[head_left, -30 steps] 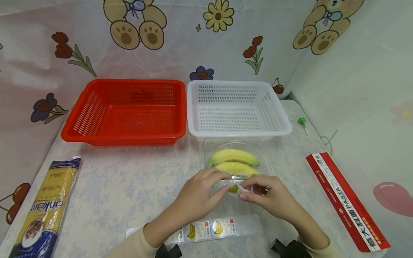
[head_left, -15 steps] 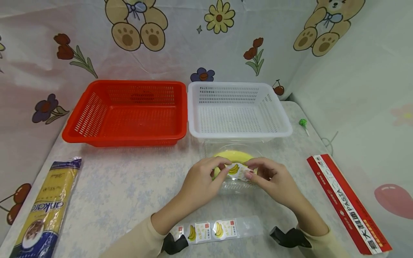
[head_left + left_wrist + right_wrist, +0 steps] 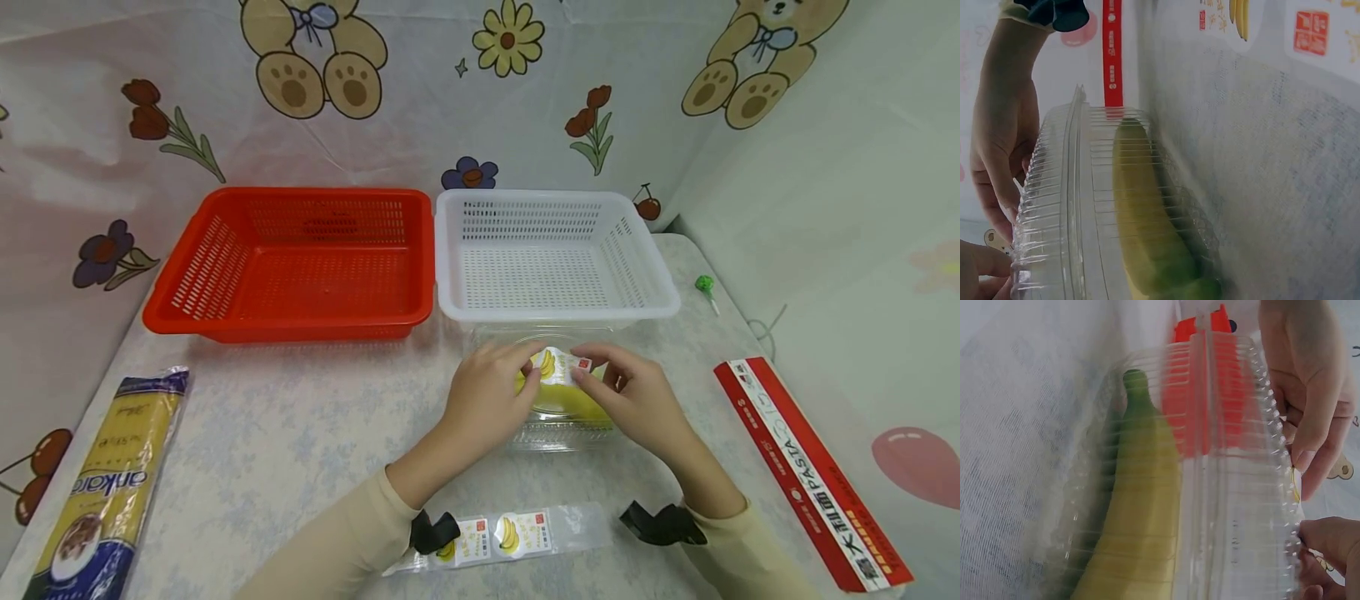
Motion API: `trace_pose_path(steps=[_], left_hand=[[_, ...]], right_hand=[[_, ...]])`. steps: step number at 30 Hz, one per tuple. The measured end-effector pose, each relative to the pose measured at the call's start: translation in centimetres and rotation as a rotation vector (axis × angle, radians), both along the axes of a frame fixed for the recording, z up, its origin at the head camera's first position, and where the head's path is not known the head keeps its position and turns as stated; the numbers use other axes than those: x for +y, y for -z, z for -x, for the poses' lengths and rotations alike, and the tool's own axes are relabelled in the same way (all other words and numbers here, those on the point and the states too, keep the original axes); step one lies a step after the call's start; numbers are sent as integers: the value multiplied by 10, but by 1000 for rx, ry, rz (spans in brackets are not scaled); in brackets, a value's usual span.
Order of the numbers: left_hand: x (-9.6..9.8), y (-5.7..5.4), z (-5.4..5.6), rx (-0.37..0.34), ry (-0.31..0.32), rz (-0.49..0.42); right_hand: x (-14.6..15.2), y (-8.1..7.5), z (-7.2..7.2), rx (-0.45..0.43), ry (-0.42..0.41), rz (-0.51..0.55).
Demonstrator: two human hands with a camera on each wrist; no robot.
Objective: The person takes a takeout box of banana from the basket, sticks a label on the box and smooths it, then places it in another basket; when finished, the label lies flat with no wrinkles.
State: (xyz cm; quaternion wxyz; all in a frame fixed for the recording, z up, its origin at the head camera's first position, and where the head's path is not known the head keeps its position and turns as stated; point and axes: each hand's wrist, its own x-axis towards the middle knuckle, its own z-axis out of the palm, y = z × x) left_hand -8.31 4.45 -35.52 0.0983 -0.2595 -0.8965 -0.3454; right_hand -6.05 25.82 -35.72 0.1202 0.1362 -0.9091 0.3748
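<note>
A white sticker label printed with bananas lies over the lid of a clear plastic box. My left hand pinches the label's left end, and my right hand pinches its right end. Inside the box are yellow bananas, partly covered by the hands and label. From the left wrist view, a banana with a green tip shows through the ribbed side wall. In the right wrist view both hands meet the lid's top, and little of the label can be seen there.
Behind the box stand a red basket and a white basket. A strip of banana labels lies in front. A yellow ankara packet is at left, a red pasta box and a green lollipop at right.
Both hands have moved forward with the label, from the box's front edge to over its lid. The label now lies nearer the middle of the lid, above the bananas.
</note>
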Motion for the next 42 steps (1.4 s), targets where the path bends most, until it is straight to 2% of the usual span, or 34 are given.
trace_pose_path(steps=[6,13,18,33,42], left_hand=[[6,2,5,40,-31,98],[7,6,6,88,-33,90],[8,8,6,86,-41,99],[9,11,6,96,-92,193],[10,12,7,104,-117,196]], right_hand=[[-1,2,8,14,-1,-114],[-2,5,12,39,-22,-192],[-2,7,13,42,-24,-229],[-1,9,13,66,-21,-249],[6,12,12,105,-7,-242]])
